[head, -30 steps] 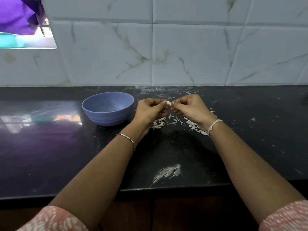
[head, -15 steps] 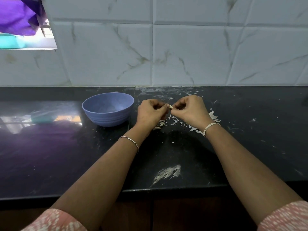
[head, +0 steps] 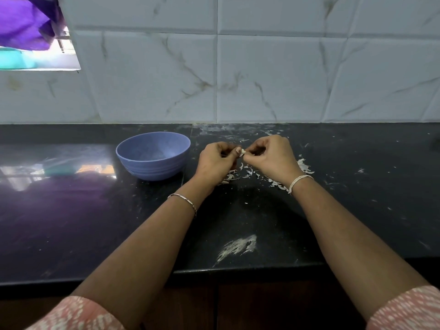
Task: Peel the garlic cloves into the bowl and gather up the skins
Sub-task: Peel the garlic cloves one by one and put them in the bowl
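Pinching garlic clove (head: pixel 242 152) between both hands at centre of frame, just above the bench (head: pixel 71 210). Gripping with left hand (head: pixel 215 160) from the left, thumb tip pressed against it; gripping with right hand (head: pixel 271 158) from the right, fingers (head: pixel 252 152) curled tight on it. Showing only a small white tip between the fingertips, so cannot tell long axis or which way it points. Holding it right of the blue bowl (head: pixel 154 167), near but apart.

Sitting upright on the bench, mouth up, left of centre. Can see only the far inner wall; bottom hidden behind the near rim, so cannot tell contents.

Lying loose on the bench under and right of the hands as skins (head: pixel 247 172), thickest beside the right wrist. Also seeing a white smear (head: pixel 238 247) nearer the bench front edge, lower centre, well apart from the skins.

Wearing a thin chain bracelet (head: pixel 183 202) on the left wrist, a pale thread band (head: pixel 301 182) on the right. Backed by a marbled tile wall (head: pixel 262 79); purple cloth (head: pixel 21 20) upper left of frame.
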